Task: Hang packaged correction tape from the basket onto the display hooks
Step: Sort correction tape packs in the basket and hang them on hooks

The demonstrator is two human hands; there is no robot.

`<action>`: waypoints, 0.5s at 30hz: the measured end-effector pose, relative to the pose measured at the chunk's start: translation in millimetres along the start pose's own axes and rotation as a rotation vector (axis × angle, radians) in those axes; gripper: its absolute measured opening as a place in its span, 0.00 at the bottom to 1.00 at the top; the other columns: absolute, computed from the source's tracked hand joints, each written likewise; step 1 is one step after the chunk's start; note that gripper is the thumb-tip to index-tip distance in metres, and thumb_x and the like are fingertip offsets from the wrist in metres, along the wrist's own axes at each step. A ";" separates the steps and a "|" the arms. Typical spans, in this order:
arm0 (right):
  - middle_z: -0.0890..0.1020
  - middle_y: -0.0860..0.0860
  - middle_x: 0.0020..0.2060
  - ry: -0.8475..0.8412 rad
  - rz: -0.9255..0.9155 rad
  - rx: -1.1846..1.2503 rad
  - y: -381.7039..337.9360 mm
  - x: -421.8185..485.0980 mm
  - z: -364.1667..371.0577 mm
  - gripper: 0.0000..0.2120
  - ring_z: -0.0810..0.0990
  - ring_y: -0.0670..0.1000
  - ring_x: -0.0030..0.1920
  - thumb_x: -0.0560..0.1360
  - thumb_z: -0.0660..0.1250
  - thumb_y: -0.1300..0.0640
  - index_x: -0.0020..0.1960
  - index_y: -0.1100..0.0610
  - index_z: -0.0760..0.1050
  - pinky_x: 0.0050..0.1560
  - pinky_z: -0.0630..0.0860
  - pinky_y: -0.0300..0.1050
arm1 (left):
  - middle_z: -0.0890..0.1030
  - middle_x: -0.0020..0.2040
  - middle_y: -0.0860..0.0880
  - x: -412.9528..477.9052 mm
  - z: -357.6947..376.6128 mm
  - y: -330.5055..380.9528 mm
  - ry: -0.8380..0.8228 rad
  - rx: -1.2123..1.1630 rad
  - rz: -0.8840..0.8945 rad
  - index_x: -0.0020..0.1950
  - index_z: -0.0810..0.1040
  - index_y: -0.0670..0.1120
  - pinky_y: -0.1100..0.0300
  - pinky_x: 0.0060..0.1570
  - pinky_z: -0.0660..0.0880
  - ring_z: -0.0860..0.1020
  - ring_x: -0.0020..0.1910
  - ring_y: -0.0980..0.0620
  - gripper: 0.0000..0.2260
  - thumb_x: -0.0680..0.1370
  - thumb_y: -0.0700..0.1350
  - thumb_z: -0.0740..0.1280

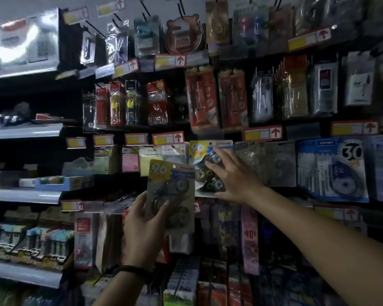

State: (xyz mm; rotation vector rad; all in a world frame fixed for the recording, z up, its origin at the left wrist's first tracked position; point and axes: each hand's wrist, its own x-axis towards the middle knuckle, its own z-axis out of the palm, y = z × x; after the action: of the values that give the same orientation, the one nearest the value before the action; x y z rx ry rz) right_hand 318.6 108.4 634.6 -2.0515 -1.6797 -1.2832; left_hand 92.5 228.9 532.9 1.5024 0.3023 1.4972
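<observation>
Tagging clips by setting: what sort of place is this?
Most likely a shop's stationery aisle: stationery packs hang in rows, price labels with red arrows sit under each row, and the left hand holds a carded correction tape pack.

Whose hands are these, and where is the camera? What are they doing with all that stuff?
There is no machine here, just a person in a shop. The camera sits on their head, so you see what they see. The left hand holds a pack of correction tape with a yellow 96 on it. The right hand rests, fingers spread, on a matching pack already hanging up. Many other stationery packs hang around, with yellow price tags above them.
</observation>
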 end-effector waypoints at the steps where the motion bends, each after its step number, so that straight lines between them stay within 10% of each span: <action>1: 0.56 0.61 0.82 0.002 0.011 -0.010 1.4 3.0 1.5 0.49 0.54 0.64 0.82 0.65 0.83 0.44 0.80 0.55 0.66 0.76 0.65 0.65 | 0.88 0.55 0.49 1.3 1.1 -1.5 -0.003 -0.001 0.004 0.62 0.83 0.55 0.46 0.52 0.86 0.87 0.54 0.50 0.15 0.77 0.45 0.78; 15: 0.40 0.59 0.84 -0.235 0.108 -0.108 8.1 33.8 15.0 0.44 0.43 0.61 0.84 0.72 0.75 0.48 0.82 0.51 0.57 0.81 0.51 0.57 | 0.89 0.53 0.48 18.9 10.0 -18.6 -0.056 -0.102 -0.066 0.63 0.83 0.49 0.61 0.42 0.84 0.88 0.51 0.52 0.12 0.80 0.40 0.73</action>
State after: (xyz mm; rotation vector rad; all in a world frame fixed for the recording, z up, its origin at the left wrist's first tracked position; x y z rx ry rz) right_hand 332.3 138.8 652.5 -2.4030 -1.5938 -1.1612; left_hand 113.4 248.0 533.2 1.4376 0.2368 1.3948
